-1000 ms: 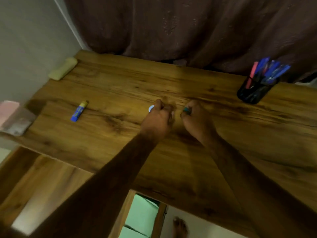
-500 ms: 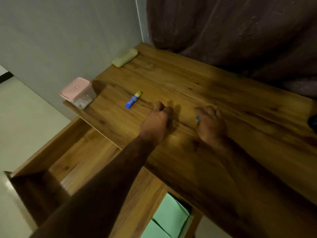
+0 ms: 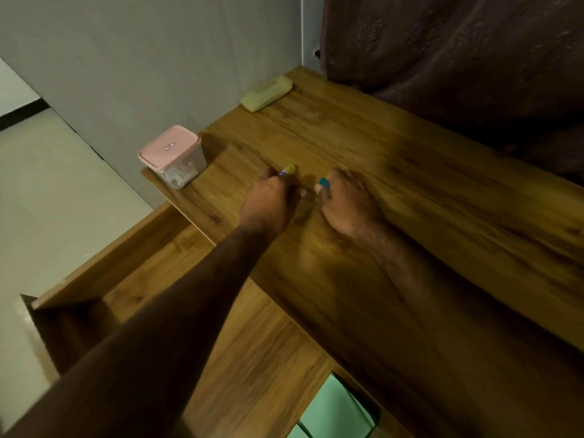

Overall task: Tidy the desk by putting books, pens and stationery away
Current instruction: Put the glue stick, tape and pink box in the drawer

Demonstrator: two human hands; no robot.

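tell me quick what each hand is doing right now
Left hand: fingers closed on the blue glue stick with the yellow cap.
Right hand: fingers closed on a small teal object, too hidden to identify.

The left hand [image 3: 268,197] hides most of the glue stick [image 3: 289,169]; only its yellow cap shows. A teal item [image 3: 324,183] in the right hand [image 3: 346,203] is blurred, unidentifiable.
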